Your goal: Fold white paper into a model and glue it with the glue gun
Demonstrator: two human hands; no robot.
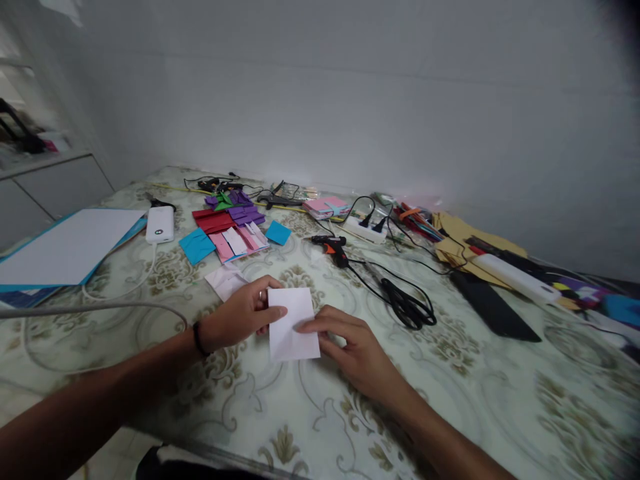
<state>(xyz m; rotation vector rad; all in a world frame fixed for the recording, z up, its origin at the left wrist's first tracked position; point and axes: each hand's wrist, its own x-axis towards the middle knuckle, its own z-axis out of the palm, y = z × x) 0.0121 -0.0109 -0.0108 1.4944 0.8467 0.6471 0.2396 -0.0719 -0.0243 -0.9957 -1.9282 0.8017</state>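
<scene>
The left hand [243,312] pinches the white paper [294,339] at its left edge, thumb on top, fingers curled. The right hand [356,341] lays an extended index finger on its face; grip there cannot be determined. Both forearms angle inward over the patterned surface [270,403].

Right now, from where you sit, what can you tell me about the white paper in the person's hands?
The white paper is a small, plain, roughly rectangular piece with straight edges and faint crease-like shading. It is slightly tilted, above the patterned tabletop. The left hand pinches its left edge, thumb on top; a fingertip of the right hand lies over its face near the right edge. Whether it has several layers cannot be told.
</scene>
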